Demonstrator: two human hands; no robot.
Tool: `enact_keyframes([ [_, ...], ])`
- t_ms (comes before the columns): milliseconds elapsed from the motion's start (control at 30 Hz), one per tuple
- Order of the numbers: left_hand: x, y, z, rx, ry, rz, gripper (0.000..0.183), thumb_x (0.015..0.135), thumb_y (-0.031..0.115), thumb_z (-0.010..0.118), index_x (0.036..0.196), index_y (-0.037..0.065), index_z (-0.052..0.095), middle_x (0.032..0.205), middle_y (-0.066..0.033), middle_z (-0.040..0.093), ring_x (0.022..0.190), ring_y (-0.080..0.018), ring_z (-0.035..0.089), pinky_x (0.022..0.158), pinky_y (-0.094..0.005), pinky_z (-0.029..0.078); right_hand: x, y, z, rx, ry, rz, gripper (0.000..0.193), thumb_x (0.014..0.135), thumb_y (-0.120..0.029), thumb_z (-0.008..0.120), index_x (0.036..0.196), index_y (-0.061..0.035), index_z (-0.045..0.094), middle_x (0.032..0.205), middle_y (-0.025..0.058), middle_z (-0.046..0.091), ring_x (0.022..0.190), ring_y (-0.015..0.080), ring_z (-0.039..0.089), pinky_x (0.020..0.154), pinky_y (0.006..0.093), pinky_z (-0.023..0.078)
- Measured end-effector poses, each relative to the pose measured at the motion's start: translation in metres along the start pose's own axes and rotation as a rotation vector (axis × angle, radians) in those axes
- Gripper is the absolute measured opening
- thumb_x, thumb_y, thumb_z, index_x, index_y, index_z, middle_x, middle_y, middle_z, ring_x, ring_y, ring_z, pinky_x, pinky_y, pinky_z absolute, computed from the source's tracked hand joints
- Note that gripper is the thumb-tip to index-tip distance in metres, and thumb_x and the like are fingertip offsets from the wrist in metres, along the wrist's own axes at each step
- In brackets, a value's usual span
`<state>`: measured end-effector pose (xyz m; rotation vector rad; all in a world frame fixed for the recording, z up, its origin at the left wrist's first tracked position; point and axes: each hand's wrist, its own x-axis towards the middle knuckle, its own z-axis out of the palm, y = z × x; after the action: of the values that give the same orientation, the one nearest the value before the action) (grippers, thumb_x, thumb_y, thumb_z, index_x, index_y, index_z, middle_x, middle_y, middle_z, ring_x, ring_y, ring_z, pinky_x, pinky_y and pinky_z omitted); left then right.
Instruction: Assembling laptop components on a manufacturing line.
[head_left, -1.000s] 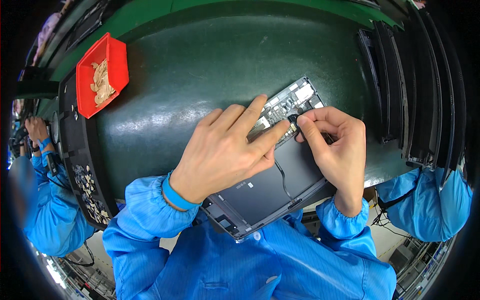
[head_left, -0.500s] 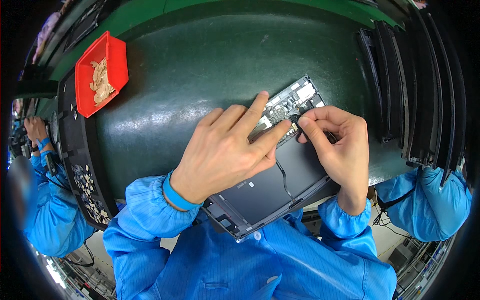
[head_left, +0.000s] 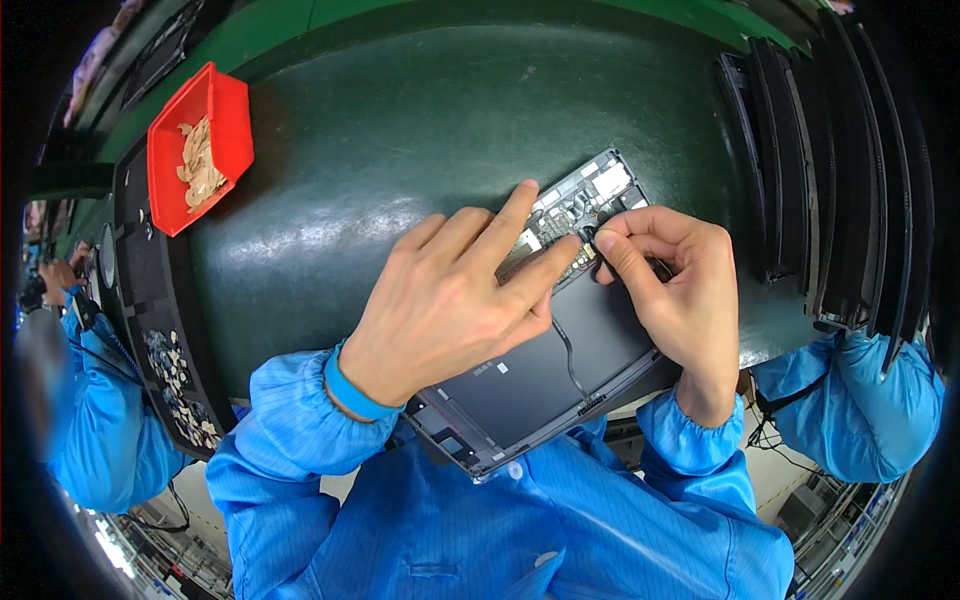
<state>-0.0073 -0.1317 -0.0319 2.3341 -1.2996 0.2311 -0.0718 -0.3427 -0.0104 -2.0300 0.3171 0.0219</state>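
Note:
An opened electronic device with a dark flat panel [head_left: 540, 385] lies tilted near the bench's front edge. Along its far end runs a strip of exposed circuit board [head_left: 570, 222] with silver and white parts. My left hand [head_left: 450, 290] lies across the device, fingers spread, its index fingertip on the board. Right beside that fingertip, my right hand [head_left: 680, 290] pinches a small black part [head_left: 588, 236] at the board; its exact kind is mostly hidden by the fingers. A black cable [head_left: 570, 355] crosses the panel from under my left hand to the near edge.
A red bin [head_left: 235, 130] with tan paper-like pieces stands at the left, by a black tray [head_left: 180, 330] holding many small bits. Several dark panels [head_left: 800, 170] stand upright at the right. A co-worker's blue sleeve [head_left: 110, 440] shows at far left.
My hands and the device hold nearly the same place; my right fingertips have shifted very slightly at the board. At far left, the co-worker's hand has moved.

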Motion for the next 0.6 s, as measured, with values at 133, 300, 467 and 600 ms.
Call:
enact_keyframes([
  [133, 0.001, -0.001, 0.001, -0.005, 0.002, 0.012, 0.046, 0.073, 0.014, 0.079, 0.119, 0.022, 0.080, 0.135, -0.0166, 0.066, 0.082, -0.0239, 0.068, 0.076, -0.0378, 0.061, 0.001, -0.001, 0.000, -0.003, -0.001, 0.004, 0.012, 0.095, -0.007, 0.071, 0.094, 0.0047, 0.074, 0.072, 0.0123, 0.076, 0.067, 0.0130, 0.074, 0.055, 0.0275, 0.049],
  [300, 0.004, 0.001, 0.000, 0.005, -0.002, 0.004, 0.046, 0.073, 0.014, 0.079, 0.118, 0.022, 0.079, 0.131, -0.0152, 0.066, 0.082, -0.0237, 0.067, 0.072, -0.0370, 0.060, 0.002, 0.001, -0.002, -0.067, -0.019, -0.049, 0.013, 0.095, -0.009, 0.071, 0.094, 0.0033, 0.075, 0.072, 0.0119, 0.076, 0.064, 0.0140, 0.073, 0.055, 0.0297, 0.049],
  [467, 0.005, 0.004, -0.002, 0.026, -0.083, -0.050, 0.041, 0.076, 0.016, 0.078, 0.116, 0.023, 0.078, 0.131, -0.0141, 0.067, 0.086, -0.0262, 0.068, 0.071, -0.0381, 0.058, -0.008, -0.010, -0.008, -0.044, -0.012, -0.068, 0.019, 0.099, -0.014, 0.069, 0.109, 0.0015, 0.071, 0.078, 0.0120, 0.075, 0.067, 0.0140, 0.070, 0.060, 0.0292, 0.049],
  [600, 0.010, 0.011, -0.007, 0.048, 0.017, 0.003, 0.039, 0.078, 0.018, 0.078, 0.116, 0.021, 0.077, 0.133, -0.0142, 0.067, 0.096, -0.0295, 0.070, 0.077, -0.0398, 0.057, -0.013, -0.017, -0.021, 0.022, 0.170, 0.027, 0.024, 0.108, -0.015, 0.054, 0.124, 0.0004, 0.065, 0.080, 0.0040, 0.066, 0.069, 0.0079, 0.058, 0.062, 0.0275, 0.047],
])
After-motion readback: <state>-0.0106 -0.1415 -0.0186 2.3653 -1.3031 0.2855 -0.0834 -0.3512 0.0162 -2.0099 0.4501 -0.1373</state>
